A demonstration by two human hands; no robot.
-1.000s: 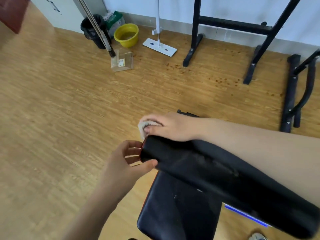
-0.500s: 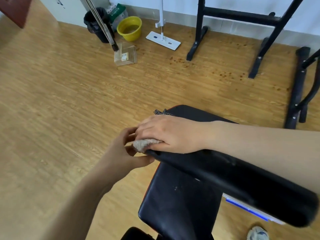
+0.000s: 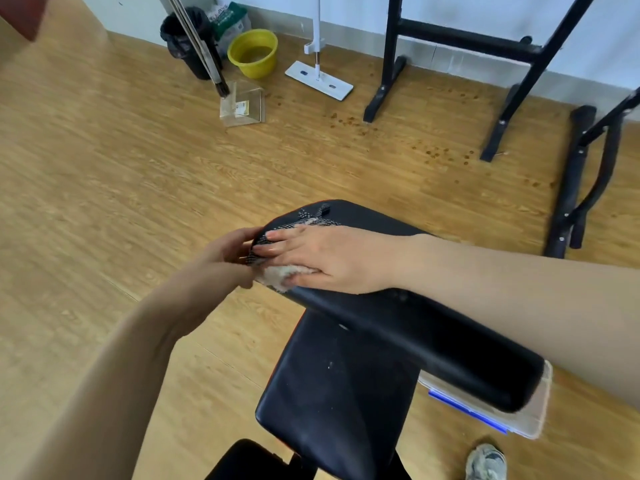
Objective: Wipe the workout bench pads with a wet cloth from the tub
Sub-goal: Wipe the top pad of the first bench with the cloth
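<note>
Head view: my right hand (image 3: 329, 261) lies flat, fingers straight, pressing the cloth (image 3: 277, 277) onto the far end of the back pad (image 3: 433, 334). The pale fluffy part bunches under the fingertips, and a checked part trails just beyond the hand. My left hand (image 3: 225, 251) is just left of it, fingers curled round the pad's end as if bracing it. The yellow tub (image 3: 252, 51) sits well ahead of both hands, by the wall. I judge the wipe to be partway along. Only this end is under the cloth, and I cannot tell whether the rest is wet. The seat pad (image 3: 332, 393) below my right forearm shows pale specks, so it likely remains to do.
</note>
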